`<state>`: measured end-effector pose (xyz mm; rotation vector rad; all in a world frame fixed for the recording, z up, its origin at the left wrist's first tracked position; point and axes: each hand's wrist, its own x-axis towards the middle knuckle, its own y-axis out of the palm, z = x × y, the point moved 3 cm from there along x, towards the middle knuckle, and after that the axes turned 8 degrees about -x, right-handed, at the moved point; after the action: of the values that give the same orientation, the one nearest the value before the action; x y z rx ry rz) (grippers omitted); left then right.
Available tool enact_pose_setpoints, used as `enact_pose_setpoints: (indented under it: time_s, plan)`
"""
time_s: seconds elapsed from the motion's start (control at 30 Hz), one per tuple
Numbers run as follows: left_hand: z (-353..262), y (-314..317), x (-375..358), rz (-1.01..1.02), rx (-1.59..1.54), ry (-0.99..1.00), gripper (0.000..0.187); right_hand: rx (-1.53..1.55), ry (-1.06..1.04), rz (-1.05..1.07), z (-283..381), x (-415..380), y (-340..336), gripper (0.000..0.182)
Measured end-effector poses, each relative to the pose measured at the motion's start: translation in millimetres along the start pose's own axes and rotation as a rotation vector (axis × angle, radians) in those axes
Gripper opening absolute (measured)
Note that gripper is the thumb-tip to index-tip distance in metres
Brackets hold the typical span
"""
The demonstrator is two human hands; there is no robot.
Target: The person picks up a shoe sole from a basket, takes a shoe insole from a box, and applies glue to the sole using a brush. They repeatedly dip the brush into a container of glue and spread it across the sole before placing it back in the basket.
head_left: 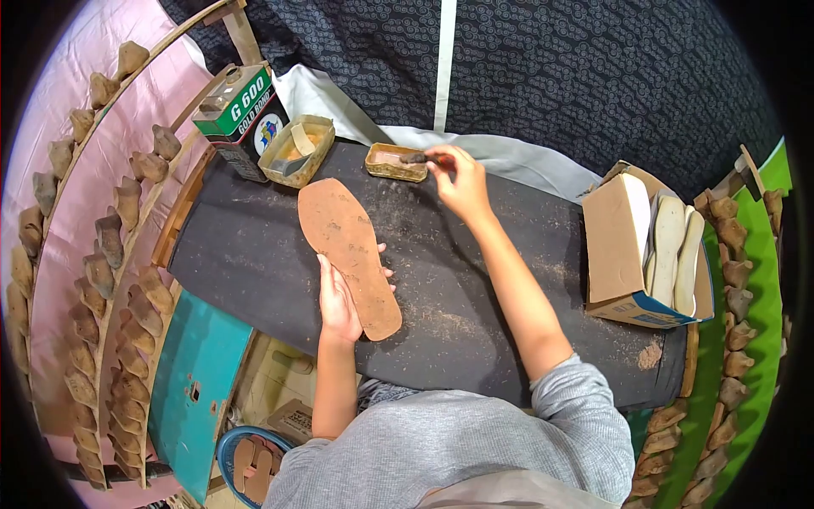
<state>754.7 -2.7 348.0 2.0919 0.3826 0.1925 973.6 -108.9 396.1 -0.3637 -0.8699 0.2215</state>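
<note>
A brown shoe sole (349, 254) is held up over the black-covered table by my left hand (339, 297), the thumb on its face and the fingers behind its right edge. My right hand (462, 182) pinches the dark handle of a brush (417, 158). Its far end reaches over a small shallow tray (396, 173) with pale contents, so the tip is hard to make out. Left of that tray stands a larger plastic tub (298, 165) with amber residue and a flat pale piece inside.
A G 600 Gold Bond can (246, 123) stands at the back left. On the right, a cardboard box (612, 246) holds several pale soles. Racks of wooden shoe lasts (100, 273) line both sides. Below the table are a teal panel (197, 373) and a blue basin (227, 454) with brown pieces.
</note>
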Motion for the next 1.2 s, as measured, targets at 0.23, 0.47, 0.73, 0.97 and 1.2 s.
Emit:
enact_pose_setpoints:
  time_s: [0.23,0.47,0.73,0.97,1.2]
  plan:
    - [-6.7,-5.9,-1.8,-0.016,-0.016,0.041,0.062,0.076,0.176,0.174,-55.5,35.1,63.2,0.015]
    - [-22.7,-16.5,-3.3,-0.125,0.026,0.134,0.065,0.123,0.058,0.284,-67.9,36.8,91.6,0.016]
    - [-21.2,-20.0,0.2,-0.135,0.022,0.136,0.063,0.196,0.181,0.352,-96.0,33.0,84.2,0.015]
    - [-11.0,-17.8,4.8,-0.151,0.046,0.086,0.06,0.158,0.103,0.345,-105.9,33.5,69.7,0.015]
    - [-8.8,-20.0,5.4,-0.111,0.035,0.065,0.06,0.206,0.186,0.4,-110.7,34.0,57.0,0.015]
